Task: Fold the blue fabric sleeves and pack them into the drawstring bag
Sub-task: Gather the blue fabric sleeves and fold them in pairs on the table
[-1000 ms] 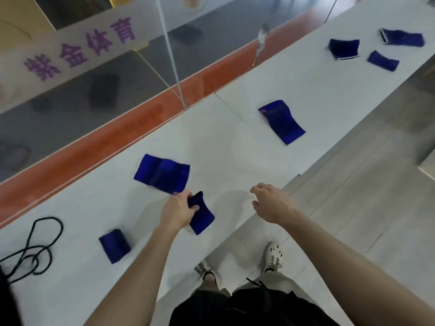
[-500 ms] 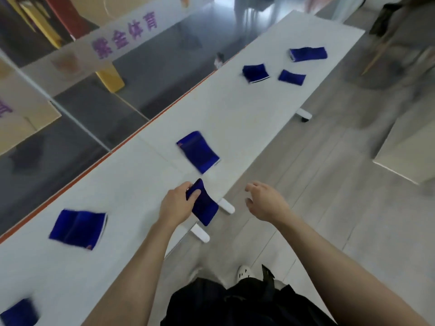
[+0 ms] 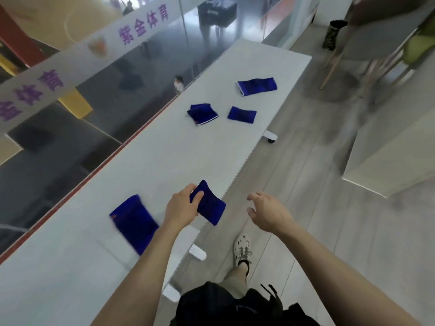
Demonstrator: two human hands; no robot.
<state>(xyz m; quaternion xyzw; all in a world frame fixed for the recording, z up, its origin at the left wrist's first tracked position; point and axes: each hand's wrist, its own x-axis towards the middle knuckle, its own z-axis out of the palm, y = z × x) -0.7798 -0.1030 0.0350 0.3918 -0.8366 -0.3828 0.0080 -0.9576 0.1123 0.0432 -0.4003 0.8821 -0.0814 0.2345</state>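
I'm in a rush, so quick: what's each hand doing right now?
Left hand: holding a folded blue sleeve.
Right hand: open, holding nothing.

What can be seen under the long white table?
Three white table feet stick out over the grey floor along its near edge; the far one seems to carry a caster. The tabletop covers everything else below.

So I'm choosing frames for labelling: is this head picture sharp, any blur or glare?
Head view: motion blur smears the nearest flat blue fabric sleeve and the grey floor at right; the folded blue sleeve in the left hand is fairly crisp; the glass wall carries reflections.
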